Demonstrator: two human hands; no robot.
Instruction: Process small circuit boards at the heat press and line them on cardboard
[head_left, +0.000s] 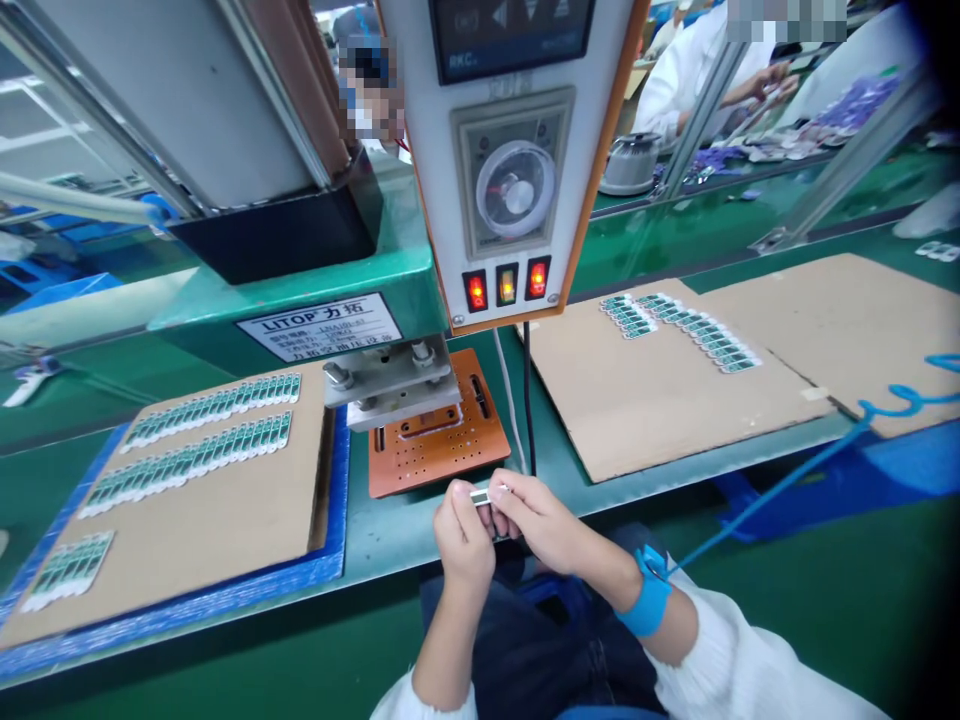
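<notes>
The green bench point(386, 540) bears cardboard sheets point(645, 395) — the left one over a blue layer point(339, 500)

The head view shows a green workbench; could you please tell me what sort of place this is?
Probably a factory floor for small-parts assembly: a LITOP-labelled press stands at the bench, rows of green-and-white parts lie on cardboard, and a blue strap circles the person's right wrist.
</notes>
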